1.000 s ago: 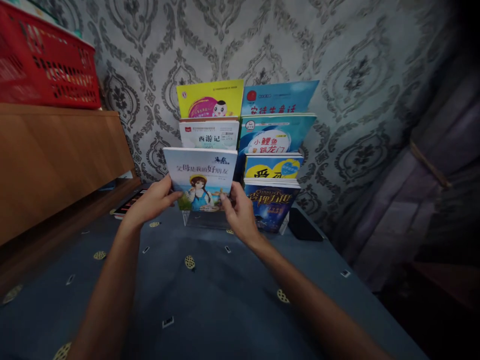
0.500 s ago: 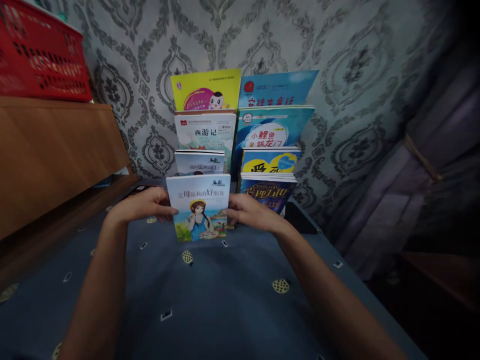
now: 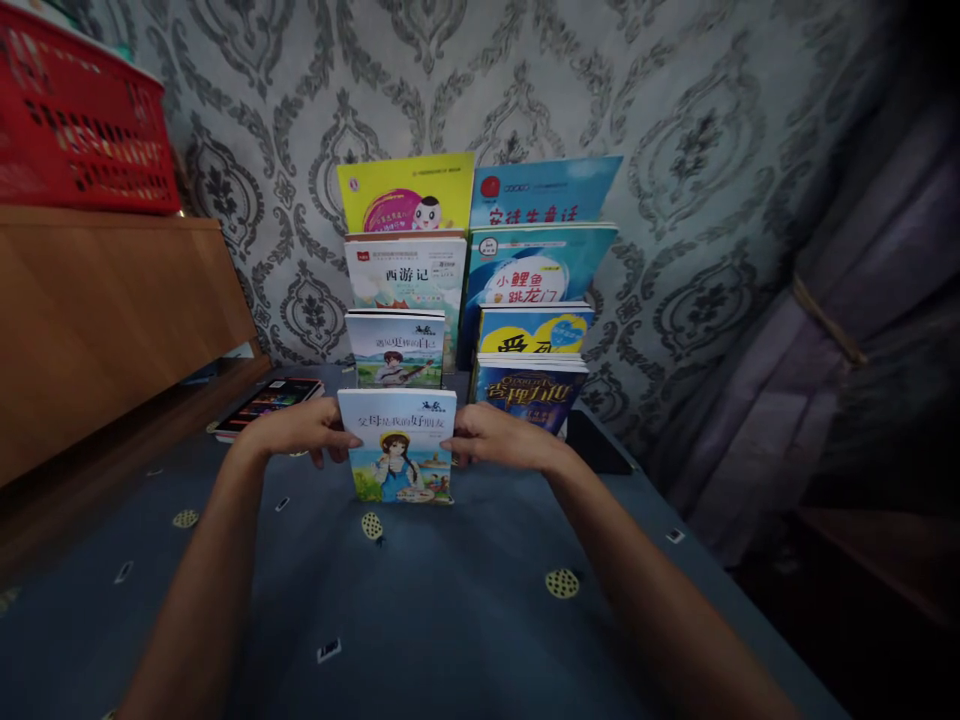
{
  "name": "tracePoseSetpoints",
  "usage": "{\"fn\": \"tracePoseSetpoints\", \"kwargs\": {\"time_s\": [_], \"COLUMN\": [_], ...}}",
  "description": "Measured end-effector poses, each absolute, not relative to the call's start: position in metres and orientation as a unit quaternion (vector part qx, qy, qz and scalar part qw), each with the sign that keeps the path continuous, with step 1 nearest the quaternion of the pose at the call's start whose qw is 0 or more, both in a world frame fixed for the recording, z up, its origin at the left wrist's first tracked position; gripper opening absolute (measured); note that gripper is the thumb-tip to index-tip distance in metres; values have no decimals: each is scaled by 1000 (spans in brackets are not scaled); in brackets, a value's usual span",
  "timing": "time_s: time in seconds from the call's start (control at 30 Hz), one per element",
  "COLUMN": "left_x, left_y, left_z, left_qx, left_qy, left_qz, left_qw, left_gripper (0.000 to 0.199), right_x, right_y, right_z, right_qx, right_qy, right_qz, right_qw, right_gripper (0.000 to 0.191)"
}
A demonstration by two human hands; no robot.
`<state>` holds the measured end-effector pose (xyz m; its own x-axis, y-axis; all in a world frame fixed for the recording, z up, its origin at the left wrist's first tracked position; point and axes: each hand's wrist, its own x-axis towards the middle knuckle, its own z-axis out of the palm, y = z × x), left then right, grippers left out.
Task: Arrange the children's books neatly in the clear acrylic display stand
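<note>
A book with a girl in a yellow hat on its cover (image 3: 397, 470) stands upright at the front of the left stack. My left hand (image 3: 304, 432) grips its left edge, thumb in front and fingers behind. At its right edge, my right hand (image 3: 499, 436) pinches it the same way. Directly behind stands a book with a guitar player on it (image 3: 396, 350), then a white book (image 3: 405, 275) and a yellow book (image 3: 405, 190). The right row holds a dark blue book (image 3: 532, 390), a yellow-and-blue book (image 3: 534, 330), and two taller blue books, one with a fish title (image 3: 544, 265).
A dark book (image 3: 274, 400) lies flat left of the stack, near a wooden cabinet (image 3: 112, 300) bearing a red basket (image 3: 90, 130). Patterned wallpaper (image 3: 675, 150) rises behind the books. A tied curtain (image 3: 802, 350) hangs at right. A blue cloth (image 3: 420, 620) covers the table.
The girl-cover book has moved down and slightly toward me between both hands. More of the guitar cover behind it shows. The camera view has shifted a little.
</note>
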<state>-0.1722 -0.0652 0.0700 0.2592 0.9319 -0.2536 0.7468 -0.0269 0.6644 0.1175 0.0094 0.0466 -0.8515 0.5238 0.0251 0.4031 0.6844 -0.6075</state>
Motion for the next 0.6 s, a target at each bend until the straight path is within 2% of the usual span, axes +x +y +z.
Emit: {"fn": "tracePoseSetpoints", "kwargs": {"time_s": [0.13, 0.37, 0.5, 0.6], "left_x": [-170, -147, -141, -140], "left_y": [-73, -87, -80, -70], "left_z": [80, 99, 96, 91], "left_qx": [721, 667, 642, 651], "left_qy": [605, 565, 560, 552], "left_qz": [197, 485, 516, 516], "left_qw": [275, 15, -84, -79], "left_gripper": [36, 31, 24, 23], "right_x": [116, 110, 105, 103], "right_y": [2, -1, 4, 10], "right_z": [55, 77, 85, 84], "right_qx": [-269, -239, -229, -236], "right_qy": [-914, -882, -856, -848], "right_qz": [240, 59, -7, -28], "right_qw": [186, 403, 464, 473], "right_gripper": [16, 16, 16, 16]}}
